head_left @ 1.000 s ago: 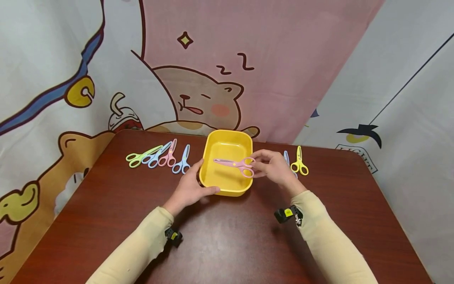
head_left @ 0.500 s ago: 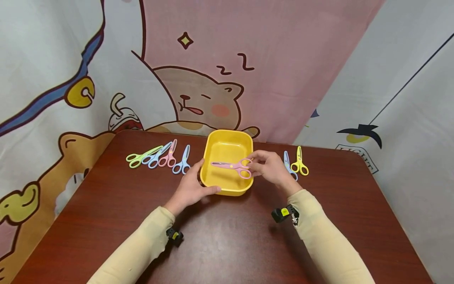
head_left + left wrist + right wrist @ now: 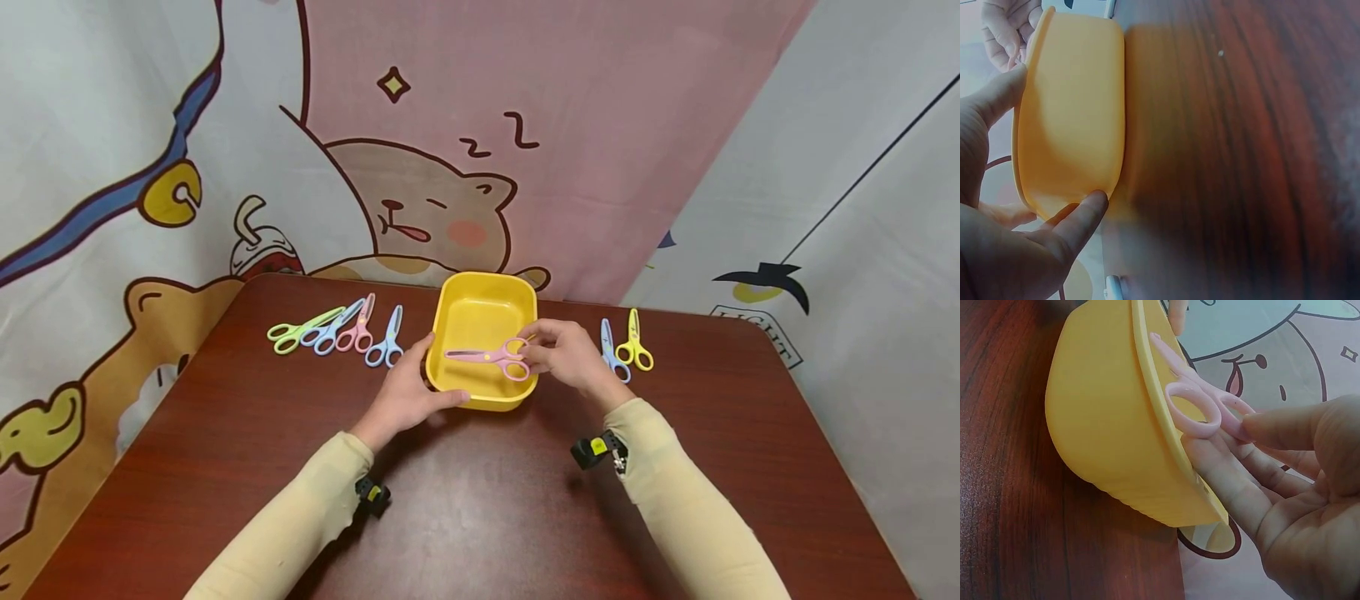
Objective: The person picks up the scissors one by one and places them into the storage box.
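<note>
Pink scissors point(image 3: 491, 357) lie across the mouth of a yellow plastic tub point(image 3: 483, 312), blades toward the left. My right hand point(image 3: 566, 354) pinches their handle loops at the tub's right rim; in the right wrist view the thumb and fingers hold the pink scissors point(image 3: 1194, 406) just above the rim. My left hand point(image 3: 408, 392) grips the tub's near left corner, thumb over the front rim. In the left wrist view the fingers of that hand point(image 3: 1016, 244) hold the tub wall point(image 3: 1075, 94) from the side.
Left of the tub lie green scissors point(image 3: 285, 338), blue scissors point(image 3: 326, 339), pink scissors point(image 3: 356, 337) and more blue scissors point(image 3: 386, 350). To the right are blue scissors point(image 3: 618, 367) and yellow scissors point(image 3: 633, 350). A printed curtain point(image 3: 585, 167) hangs behind the brown table point(image 3: 480, 500).
My right hand has shifted slightly left and down with the pink scissors, uncovering more of the blue scissors on the right. My left hand keeps its grip on the tub.
</note>
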Action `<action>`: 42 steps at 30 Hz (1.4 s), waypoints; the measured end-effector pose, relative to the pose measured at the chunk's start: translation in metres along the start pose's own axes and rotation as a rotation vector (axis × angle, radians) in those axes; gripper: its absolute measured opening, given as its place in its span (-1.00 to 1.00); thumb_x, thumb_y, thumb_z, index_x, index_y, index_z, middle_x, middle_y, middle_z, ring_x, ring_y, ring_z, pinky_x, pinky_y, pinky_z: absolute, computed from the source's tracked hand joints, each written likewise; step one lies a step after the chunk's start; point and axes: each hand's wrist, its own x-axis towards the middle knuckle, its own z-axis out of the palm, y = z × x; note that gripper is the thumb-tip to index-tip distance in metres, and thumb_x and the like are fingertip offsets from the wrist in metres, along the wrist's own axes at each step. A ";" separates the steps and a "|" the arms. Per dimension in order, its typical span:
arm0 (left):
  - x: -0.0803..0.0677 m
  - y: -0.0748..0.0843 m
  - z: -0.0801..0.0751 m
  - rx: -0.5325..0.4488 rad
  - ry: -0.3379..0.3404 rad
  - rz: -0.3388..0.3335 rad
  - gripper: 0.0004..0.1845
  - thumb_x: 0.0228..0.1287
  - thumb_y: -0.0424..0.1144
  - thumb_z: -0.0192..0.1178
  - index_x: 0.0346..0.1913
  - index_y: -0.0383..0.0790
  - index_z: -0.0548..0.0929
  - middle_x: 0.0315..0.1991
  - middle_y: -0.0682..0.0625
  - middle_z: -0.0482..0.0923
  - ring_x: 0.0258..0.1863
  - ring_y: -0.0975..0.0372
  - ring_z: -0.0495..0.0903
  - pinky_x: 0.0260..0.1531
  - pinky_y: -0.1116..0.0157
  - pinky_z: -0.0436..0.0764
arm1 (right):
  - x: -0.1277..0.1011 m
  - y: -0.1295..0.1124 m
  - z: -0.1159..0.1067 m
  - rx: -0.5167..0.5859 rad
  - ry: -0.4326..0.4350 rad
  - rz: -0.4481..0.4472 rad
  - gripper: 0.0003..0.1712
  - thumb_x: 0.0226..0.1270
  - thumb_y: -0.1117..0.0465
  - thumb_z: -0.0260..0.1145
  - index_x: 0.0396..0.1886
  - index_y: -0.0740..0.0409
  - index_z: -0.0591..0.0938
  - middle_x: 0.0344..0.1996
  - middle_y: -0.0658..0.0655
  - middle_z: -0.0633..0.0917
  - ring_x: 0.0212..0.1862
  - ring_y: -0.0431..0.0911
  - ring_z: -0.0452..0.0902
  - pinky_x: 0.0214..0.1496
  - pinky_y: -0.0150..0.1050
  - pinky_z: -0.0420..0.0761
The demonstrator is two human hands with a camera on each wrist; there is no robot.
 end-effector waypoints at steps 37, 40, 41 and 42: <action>0.004 0.000 0.001 0.018 0.005 0.024 0.25 -0.03 -0.01 0.66 0.63 -0.29 0.12 0.51 -0.23 0.30 0.44 -0.06 0.36 0.44 -0.04 0.35 | 0.007 -0.008 0.015 -0.290 -0.155 -0.049 -0.85 0.35 0.42 0.34 -0.12 0.37 0.73 -0.36 0.19 0.78 -0.38 -0.04 0.74 -0.29 -0.22 0.73; 0.004 0.000 0.000 0.019 0.007 0.020 0.24 -0.04 -0.01 0.66 0.62 -0.29 0.12 0.51 -0.23 0.30 0.44 -0.06 0.36 0.44 -0.05 0.35 | 0.008 -0.011 0.016 -0.409 -0.138 -0.074 -0.87 0.34 0.40 0.36 -0.16 0.31 0.76 -0.35 0.14 0.79 -0.31 -0.06 0.70 -0.24 -0.23 0.68; 0.004 0.000 0.000 0.021 0.007 0.018 0.24 -0.04 -0.01 0.66 0.62 -0.29 0.12 0.51 -0.23 0.30 0.44 -0.06 0.36 0.44 -0.04 0.34 | 0.007 -0.011 0.017 -0.447 -0.133 -0.083 -0.87 0.34 0.40 0.37 -0.17 0.30 0.77 -0.34 0.13 0.79 -0.28 -0.05 0.69 -0.22 -0.21 0.68; 0.004 0.000 0.000 0.022 0.007 0.017 0.24 -0.04 -0.02 0.66 0.62 -0.30 0.12 0.51 -0.23 0.30 0.44 -0.06 0.35 0.45 -0.04 0.34 | 0.007 -0.012 0.017 -0.483 -0.128 -0.094 -0.87 0.33 0.39 0.37 -0.18 0.28 0.78 -0.32 0.13 0.80 -0.24 -0.04 0.69 -0.19 -0.19 0.67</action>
